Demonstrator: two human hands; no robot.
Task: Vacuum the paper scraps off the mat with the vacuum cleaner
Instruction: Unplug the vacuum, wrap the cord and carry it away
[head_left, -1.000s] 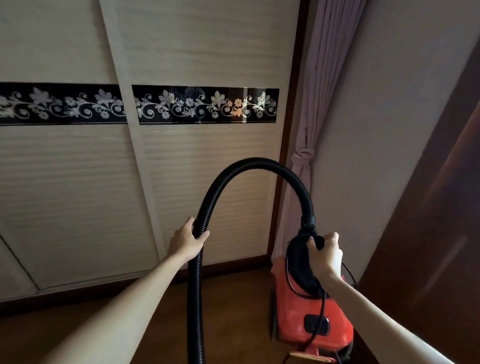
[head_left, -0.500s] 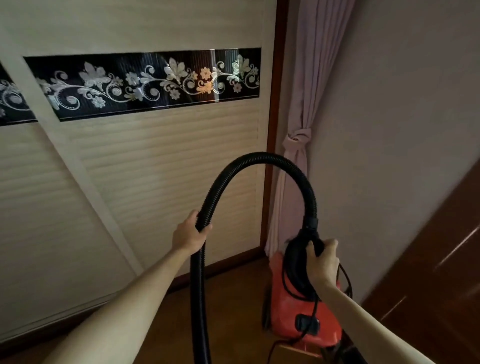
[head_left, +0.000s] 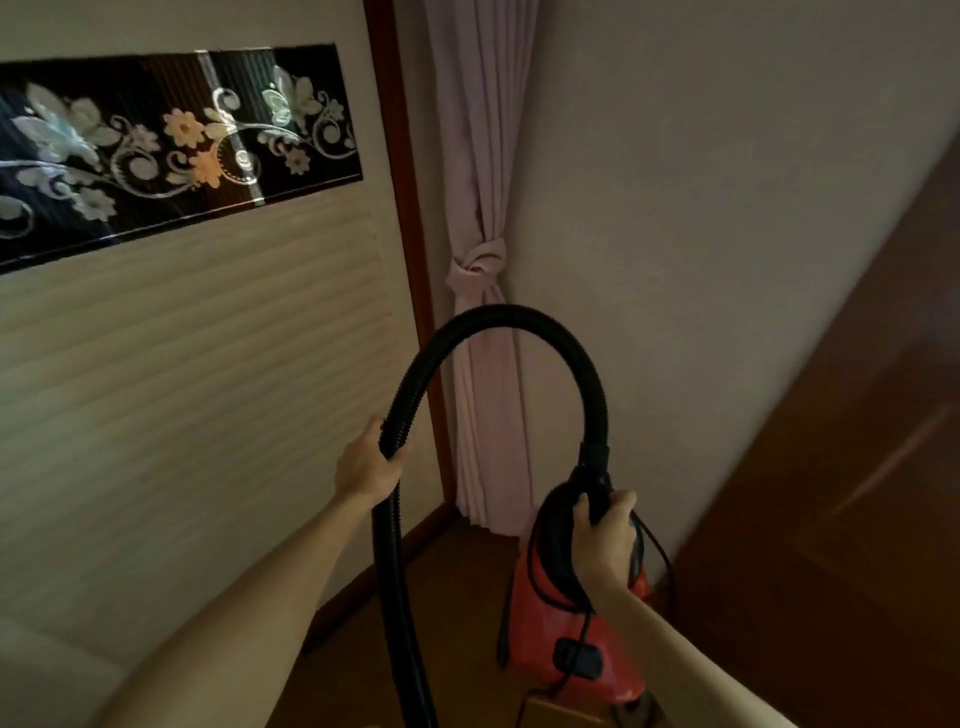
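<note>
- The right hand (head_left: 605, 535) has its fingers (head_left: 621, 506) wrapped round the black handle (head_left: 597, 483) on top of the red vacuum (head_left: 543, 623). This looks like a carrying hold, with the body upright under the hand (whether its base touches the floor (head_left: 457, 566) cannot be told).
- The left hand (head_left: 366, 467) grips the hose (head_left: 519, 314) partway along, thumb curled round it. Probably this gathers the slack so the long end does not drag or swing while the machine is shifted.
- Between the two hands the hose rises in a tall arch. Below the left hand it drops straight down and out of view at the bottom, so its nozzle end is unseen.
- The mat and scraps are nowhere in view, so suction work has not begun. The step in hand seems to be fetching the vacuum from its corner.
- The corner is tight. The tied curtain (head_left: 483, 156) hangs just behind the arch, the wall (head_left: 701, 208) is just beside the vacuum on the right, and a brown door (head_left: 857, 467) closes off the far right.
- A ribbed panel (head_left: 182, 364) bounds the left side, with a dark skirting at its foot.
- The open room lies on the bare floor between panel and vacuum, toward the person, so pulling back looks the easiest way out.
- A thin cord (head_left: 657, 545) loops beside the right hand and trails down the red body. It could snag or tangle as the vacuum turns.
</note>
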